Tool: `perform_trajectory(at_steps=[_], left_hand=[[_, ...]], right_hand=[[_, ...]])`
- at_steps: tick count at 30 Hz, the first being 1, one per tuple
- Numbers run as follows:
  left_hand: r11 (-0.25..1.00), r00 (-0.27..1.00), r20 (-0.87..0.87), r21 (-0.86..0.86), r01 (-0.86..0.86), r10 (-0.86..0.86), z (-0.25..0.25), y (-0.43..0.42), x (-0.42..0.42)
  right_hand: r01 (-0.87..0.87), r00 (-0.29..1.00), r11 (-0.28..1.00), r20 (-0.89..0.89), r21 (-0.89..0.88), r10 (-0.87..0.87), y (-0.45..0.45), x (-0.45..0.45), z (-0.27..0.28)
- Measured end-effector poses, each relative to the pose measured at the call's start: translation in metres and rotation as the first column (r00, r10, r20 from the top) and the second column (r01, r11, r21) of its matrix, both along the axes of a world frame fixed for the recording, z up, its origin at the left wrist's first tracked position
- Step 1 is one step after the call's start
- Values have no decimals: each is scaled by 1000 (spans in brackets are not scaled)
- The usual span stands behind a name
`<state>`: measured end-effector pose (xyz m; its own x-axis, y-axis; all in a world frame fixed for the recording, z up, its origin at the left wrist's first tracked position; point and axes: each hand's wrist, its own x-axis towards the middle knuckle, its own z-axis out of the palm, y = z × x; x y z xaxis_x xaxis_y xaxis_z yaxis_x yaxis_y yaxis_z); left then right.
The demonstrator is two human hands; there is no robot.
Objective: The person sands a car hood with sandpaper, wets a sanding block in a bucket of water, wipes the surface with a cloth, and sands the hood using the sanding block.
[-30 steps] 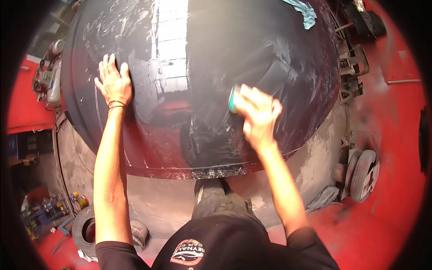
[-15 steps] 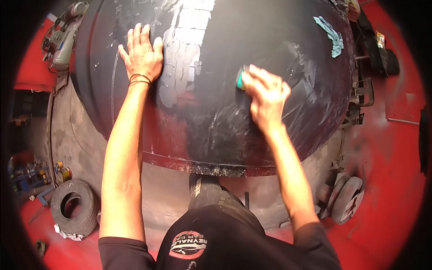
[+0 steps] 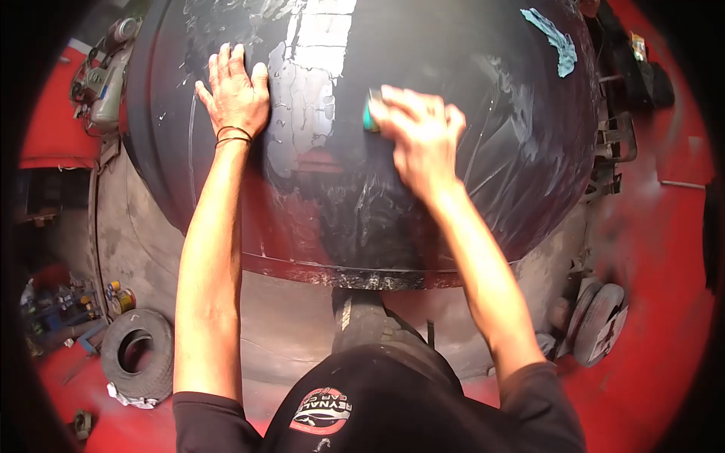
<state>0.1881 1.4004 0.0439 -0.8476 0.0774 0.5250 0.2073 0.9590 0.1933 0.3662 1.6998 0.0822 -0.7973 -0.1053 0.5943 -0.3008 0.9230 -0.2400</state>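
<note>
A large dark car panel (image 3: 423, 219), wet in places with whitish streaks, spreads in front of me. My left hand (image 3: 237, 94) lies flat on its left part, fingers spread, holding nothing. Closed round a small green sanding block (image 3: 369, 114), my right hand (image 3: 423, 132) presses it against the panel right of the middle. Only the block's left end shows; the fingers cover the rest. A crumpled light-blue cloth (image 3: 555, 41) rests on the panel's upper right, apart from both hands.
A loose tyre (image 3: 137, 353) lies on the floor at lower left, near cans (image 3: 119, 297). More wheels (image 3: 598, 325) stand at lower right. A grey-green compressor-like machine (image 3: 106, 98) is at upper left. Metal brackets (image 3: 619, 140) stick out right of the panel.
My right hand has moved left and slightly up across the panel with the sanding block. The left hand stays at the same spot on the panel; the view has shifted a little.
</note>
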Motion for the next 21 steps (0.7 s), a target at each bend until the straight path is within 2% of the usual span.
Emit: perform_trajectory(at_steps=[1, 3, 4, 7, 8, 10, 11, 14, 16, 18, 21], left_hand=[[1000, 1000, 1, 4, 9, -9, 0, -1, 0], [1000, 1000, 5, 15, 20, -20, 1, -3, 0], [1000, 1000, 3, 13, 25, -25, 2, -5, 1], [999, 999, -7, 21, 34, -34, 6, -1, -3], [999, 1000, -2, 20, 29, -29, 6, -1, -2], [1000, 1000, 12, 11, 23, -24, 4, -1, 1], [1000, 1000, 7, 7, 20, -20, 5, 0, 0], [1000, 1000, 15, 17, 21, -21, 4, -2, 0], [999, 1000, 11, 34, 24, -24, 2, -5, -1], [1000, 1000, 13, 20, 23, -24, 3, -8, -2], [999, 999, 13, 16, 45, -46, -2, -13, -6]], right_hand=[[24, 999, 1000, -30, 14, -23, 1, -35, 10], [73, 997, 995, -36, -65, -75, 2, -97, 14], [101, 992, 991, -73, -86, -107, -1, -105, 8], [34, 997, 992, -57, -125, -42, -16, -31, -1], [48, 999, 996, 21, -75, -46, -29, 16, -5], [-17, 995, 992, 100, -125, 30, -47, 90, -32], [0, 995, 993, 96, -114, 11, -52, 98, -24], [38, 998, 999, 52, -28, -37, -39, 39, -11], [258, 965, 962, -29, -94, -261, -24, -48, 15], [328, 939, 932, -59, -156, -340, -24, -112, 19], [317, 948, 939, 32, -133, -316, -57, -60, 8]])
